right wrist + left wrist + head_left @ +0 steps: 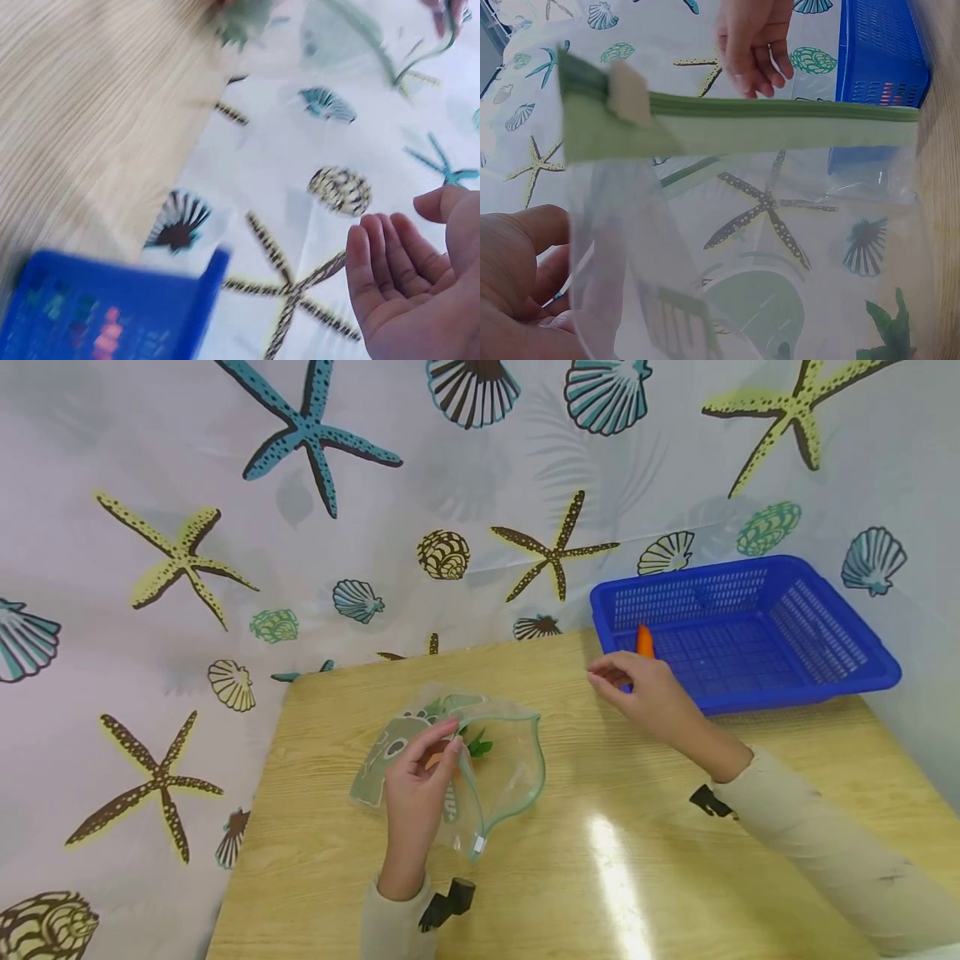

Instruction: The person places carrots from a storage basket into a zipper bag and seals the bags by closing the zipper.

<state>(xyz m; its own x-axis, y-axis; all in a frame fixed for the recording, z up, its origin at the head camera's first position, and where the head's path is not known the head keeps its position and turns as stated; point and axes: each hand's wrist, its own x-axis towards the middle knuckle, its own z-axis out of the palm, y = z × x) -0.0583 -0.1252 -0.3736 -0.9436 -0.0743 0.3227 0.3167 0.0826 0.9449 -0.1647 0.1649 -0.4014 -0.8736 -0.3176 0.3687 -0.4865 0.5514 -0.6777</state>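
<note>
On the far left, a white cloth [82,681] printed with starfish and seashells hangs behind the wooden table [300,877], and the pattern carries on across the back. On the table's left half is a clear zip bag [517,764] with green printing and a green zip edge, its mouth gaping toward the right. The left hand [412,785] pinches the bag's rim between thumb and fingers, near the upper corner of the mouth. A white slider [479,843] sits at the lower corner of that mouth. Inside the bag, green leaves [480,744] show beside something orange, probably a carrot, though the hand and the printed plastic hide most of it. The left cuff [393,922] is cream, with a black fitting [447,903] beside it.

Well apart from the left hand, the right hand [652,693] is raised by the near left corner of a blue plastic basket [738,647], holding nothing, its fingers loosely bent and the thumb away from them (the right wrist view shows the bare palm). Just beyond that hand, an orange carrot-like piece [645,642] lies at the basket's left end. The cream right sleeve [825,852] reaches in from the lower right.
</note>
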